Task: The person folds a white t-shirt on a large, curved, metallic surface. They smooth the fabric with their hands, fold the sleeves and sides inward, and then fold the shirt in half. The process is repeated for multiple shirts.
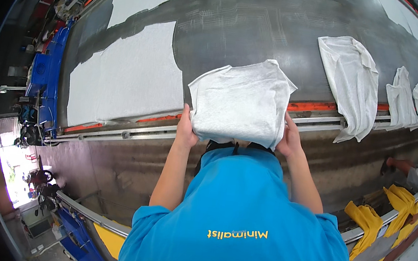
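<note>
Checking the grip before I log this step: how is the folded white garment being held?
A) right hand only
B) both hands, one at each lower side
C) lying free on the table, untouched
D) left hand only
B: the left hand and right hand each clasp a lower side of the folded white garment.

Bright, even daylight, strong fisheye bend.
Sharp at centre, with soft sheen on the dark table (261, 33); blown-out white glare at lower left of the frame; straight rails (116, 133) curved toward the rim; black vignette round the edges; faint shadows only.
</note>
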{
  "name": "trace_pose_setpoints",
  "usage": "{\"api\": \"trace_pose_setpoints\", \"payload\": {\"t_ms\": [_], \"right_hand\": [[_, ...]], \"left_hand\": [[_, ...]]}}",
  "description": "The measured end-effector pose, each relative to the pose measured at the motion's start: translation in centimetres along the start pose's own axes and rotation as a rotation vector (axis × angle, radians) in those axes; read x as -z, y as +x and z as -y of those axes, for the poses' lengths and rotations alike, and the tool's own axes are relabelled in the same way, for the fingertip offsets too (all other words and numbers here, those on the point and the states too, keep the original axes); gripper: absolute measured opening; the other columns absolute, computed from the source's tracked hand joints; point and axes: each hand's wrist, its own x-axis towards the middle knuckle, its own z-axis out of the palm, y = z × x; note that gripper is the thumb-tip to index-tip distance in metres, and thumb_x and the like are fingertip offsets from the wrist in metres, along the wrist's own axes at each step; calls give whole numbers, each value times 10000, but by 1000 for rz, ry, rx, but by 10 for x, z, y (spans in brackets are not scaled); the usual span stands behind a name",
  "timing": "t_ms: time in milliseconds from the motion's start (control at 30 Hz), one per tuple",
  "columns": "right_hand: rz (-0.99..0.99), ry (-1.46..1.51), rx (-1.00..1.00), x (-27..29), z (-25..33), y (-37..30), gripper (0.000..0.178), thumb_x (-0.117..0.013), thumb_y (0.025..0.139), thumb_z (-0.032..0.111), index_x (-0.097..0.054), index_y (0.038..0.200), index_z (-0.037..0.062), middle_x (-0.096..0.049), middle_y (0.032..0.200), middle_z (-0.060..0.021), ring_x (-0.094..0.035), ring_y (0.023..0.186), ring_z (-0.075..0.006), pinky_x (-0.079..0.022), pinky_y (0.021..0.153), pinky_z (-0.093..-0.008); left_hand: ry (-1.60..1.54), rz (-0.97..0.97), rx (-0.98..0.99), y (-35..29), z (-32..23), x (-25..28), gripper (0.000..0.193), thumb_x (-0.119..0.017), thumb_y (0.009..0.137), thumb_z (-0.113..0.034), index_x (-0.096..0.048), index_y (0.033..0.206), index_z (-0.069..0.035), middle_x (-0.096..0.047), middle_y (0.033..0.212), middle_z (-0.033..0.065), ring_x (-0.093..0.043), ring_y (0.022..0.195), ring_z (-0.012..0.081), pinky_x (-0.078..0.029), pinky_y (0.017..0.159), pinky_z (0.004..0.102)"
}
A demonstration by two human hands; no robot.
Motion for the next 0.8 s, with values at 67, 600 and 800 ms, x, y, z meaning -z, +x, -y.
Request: {"api": "trace_pose_setpoints", "payload": {"t_ms": [67,600,800], "right_hand": [[-52,-22,-10,-27,1,-2,564,-510,1066,392,-475,1450,-20,-589,1410,-193,-588,1284,-317,-473,1085,-488],[-474,-935,356,94,116,-168,448,-626,1026,364,-666,1238,-30,-711,1144,-89,-683,961,-185,-541,881,-350],[-768,-490,125,235,32,-252,506,-595,1034,373,-602,1358,-16,-701,1227,-126,-678,1069,-232,-527,935,-379]], "left_hand": [[-18,40,130,-9,3,-3,584,-517,1057,-452,-533,1392,26,-648,1321,176,-633,1214,296,-506,1045,455],[449,429,-118,-20,42,-118,239,-551,1075,-242,-635,1186,-48,-696,1075,30,-640,967,97,-507,873,282],[688,733,16,-5,69,-222,262,-520,1088,-233,-626,1201,-21,-708,1062,52,-666,921,111,-536,817,297]]}}
